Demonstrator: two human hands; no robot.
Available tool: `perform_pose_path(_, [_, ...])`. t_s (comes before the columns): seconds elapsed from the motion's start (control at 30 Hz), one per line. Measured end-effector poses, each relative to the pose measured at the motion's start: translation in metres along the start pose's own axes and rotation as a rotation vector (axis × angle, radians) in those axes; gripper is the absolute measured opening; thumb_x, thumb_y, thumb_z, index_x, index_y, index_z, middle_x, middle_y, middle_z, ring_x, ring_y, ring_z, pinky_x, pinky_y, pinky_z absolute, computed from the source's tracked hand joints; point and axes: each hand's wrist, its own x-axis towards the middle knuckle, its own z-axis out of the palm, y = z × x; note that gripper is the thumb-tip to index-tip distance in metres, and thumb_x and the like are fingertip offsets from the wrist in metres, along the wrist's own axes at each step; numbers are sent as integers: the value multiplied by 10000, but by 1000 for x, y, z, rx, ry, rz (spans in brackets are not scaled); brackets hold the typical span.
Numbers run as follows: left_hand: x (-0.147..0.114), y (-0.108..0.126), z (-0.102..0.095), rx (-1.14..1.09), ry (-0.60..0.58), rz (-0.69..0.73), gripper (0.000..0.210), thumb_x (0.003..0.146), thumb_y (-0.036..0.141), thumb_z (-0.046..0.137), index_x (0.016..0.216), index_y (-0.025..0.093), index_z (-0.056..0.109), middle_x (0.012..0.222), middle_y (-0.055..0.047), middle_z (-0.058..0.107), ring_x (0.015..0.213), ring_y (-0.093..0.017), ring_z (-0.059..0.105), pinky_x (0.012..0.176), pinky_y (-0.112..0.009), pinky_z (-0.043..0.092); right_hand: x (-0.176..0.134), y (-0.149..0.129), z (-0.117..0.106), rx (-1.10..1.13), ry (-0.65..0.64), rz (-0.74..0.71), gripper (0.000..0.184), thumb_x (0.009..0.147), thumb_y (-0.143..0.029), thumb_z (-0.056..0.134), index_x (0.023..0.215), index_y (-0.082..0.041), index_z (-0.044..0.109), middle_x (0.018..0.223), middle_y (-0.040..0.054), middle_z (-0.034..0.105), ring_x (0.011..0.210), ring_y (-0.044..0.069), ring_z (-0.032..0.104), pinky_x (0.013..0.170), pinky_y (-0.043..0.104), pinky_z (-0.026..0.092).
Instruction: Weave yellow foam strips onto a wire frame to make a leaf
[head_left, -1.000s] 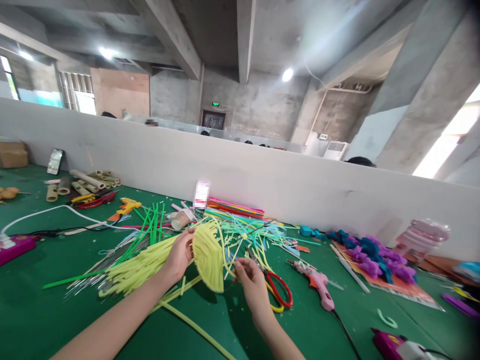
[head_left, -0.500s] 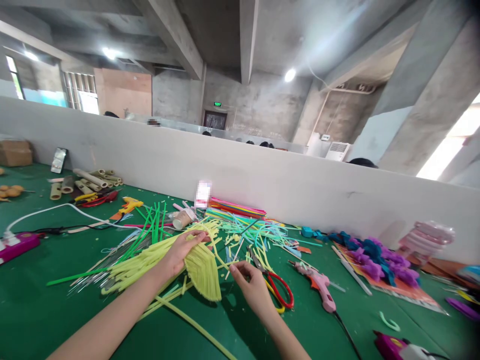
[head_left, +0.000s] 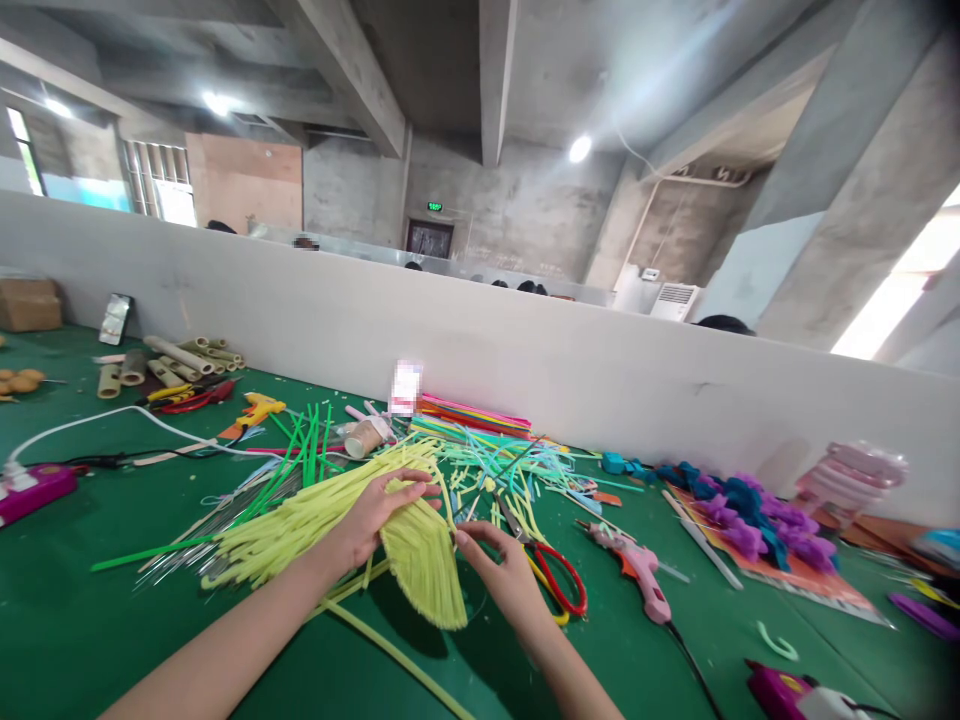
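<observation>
My left hand (head_left: 379, 515) grips the top of a yellow fan-shaped piece (head_left: 424, 565) made of pipe cleaners laid side by side. Its rounded end hangs free above the table. At the piece's right edge, the thumb and fingers of my right hand (head_left: 499, 560) are pinched together on a yellow pipe cleaner (head_left: 448, 500) running down from the top. Behind and left of my left hand spreads a thick bundle of loose yellow pipe cleaners (head_left: 300, 520). Red-and-yellow-handled scissors (head_left: 559, 575) lie just right of my right hand.
A pink glue gun (head_left: 637, 570) lies to the right, a yellow one (head_left: 261, 408) at the back left. Green pipe cleaners (head_left: 311, 450), bamboo tubes (head_left: 180, 358), purple and blue fuzzy pieces (head_left: 750, 525) and a magenta power strip (head_left: 37, 492) surround the work. A white partition (head_left: 600, 370) closes the back.
The yellow fan-shaped piece and my left hand have moved slightly right and down, towards my right hand. My right hand stays nearly in place, with its fingertips now at the piece's edge.
</observation>
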Motion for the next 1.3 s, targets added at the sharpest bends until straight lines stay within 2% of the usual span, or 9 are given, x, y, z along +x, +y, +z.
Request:
perform_pose_path(0.2, [4, -1, -3, -56, 75, 8, 362, 714, 280, 779, 998, 137, 605, 964, -141, 722, 935, -289, 686, 763, -389, 574, -5, -20, -23, 421, -292, 117, 571, 788, -453, 685, 1298, -239, 542, 1169, 93, 670, 1200, 249, 530, 1046, 407, 339])
perform_pose_path(0.27, [9, -3, -7, -90, 115, 22, 339, 724, 287, 771, 980, 139, 604, 923, -122, 726, 890, -260, 697, 741, -360, 578, -6, -25, -31, 594, -343, 138, 542, 830, -433, 629, 1313, -209, 528, 1185, 111, 663, 1183, 250, 548, 1058, 415, 326])
perform_pose_path(0.37, [13, -4, -11, -113, 135, 33, 324, 736, 297, 761, 970, 137, 604, 875, -103, 724, 818, -227, 703, 694, -324, 581, -5, -24, -37, 747, -348, 231, 461, 867, -417, 560, 1259, -175, 574, 1239, 133, 629, 1111, 259, 597, 972, 412, 417])
perform_pose_path(0.47, [10, -3, -8, -93, 99, 8, 319, 729, 304, 765, 951, 141, 603, 834, -87, 717, 760, -205, 700, 653, -299, 577, -2, -18, -31, 727, -267, 267, 406, 869, -383, 589, 1220, -179, 598, 1187, 125, 653, 961, 208, 655, 851, 337, 477])
perform_pose_path(0.6, [0, -4, 2, -15, 26, -93, 335, 706, 335, 777, 923, 154, 597, 793, -74, 710, 691, -188, 690, 598, -280, 564, -4, -13, -10, 672, -200, 188, 446, 773, -333, 732, 1192, -237, 613, 1050, 60, 683, 805, 155, 656, 714, 277, 492])
perform_pose_path(0.73, [-7, -9, 10, 34, -55, -119, 336, 698, 381, 770, 871, 161, 587, 734, -41, 690, 596, -160, 663, 573, -265, 542, -6, -7, 8, 555, -157, 99, 295, 723, -364, 771, 936, -168, 713, 774, 29, 680, 664, 123, 599, 637, 252, 482])
perform_pose_path(0.83, [-10, -9, 13, 48, -69, -99, 332, 686, 392, 771, 831, 155, 591, 695, -17, 668, 546, -138, 638, 558, -247, 522, -6, -1, 14, 497, -130, 77, 275, 699, -377, 786, 849, -160, 707, 742, 12, 660, 623, 110, 571, 611, 244, 482])
perform_pose_path(1.03, [-10, -5, 14, 55, 7, -91, 337, 644, 392, 797, 772, 158, 590, 655, -1, 656, 505, -116, 608, 551, -235, 504, -1, 8, 19, 474, -7, 174, 399, 592, -451, 830, 791, -156, 650, 629, -17, 628, 544, 109, 564, 550, 245, 493])
perform_pose_path(1.3, [-9, -6, 13, 145, -11, -35, 313, 688, 409, 761, 781, 162, 594, 650, -19, 662, 542, -131, 607, 537, -227, 490, -1, 9, 20, 420, -70, 280, 458, 548, -520, 820, 726, -136, 646, 536, -13, 625, 483, 105, 567, 530, 251, 497])
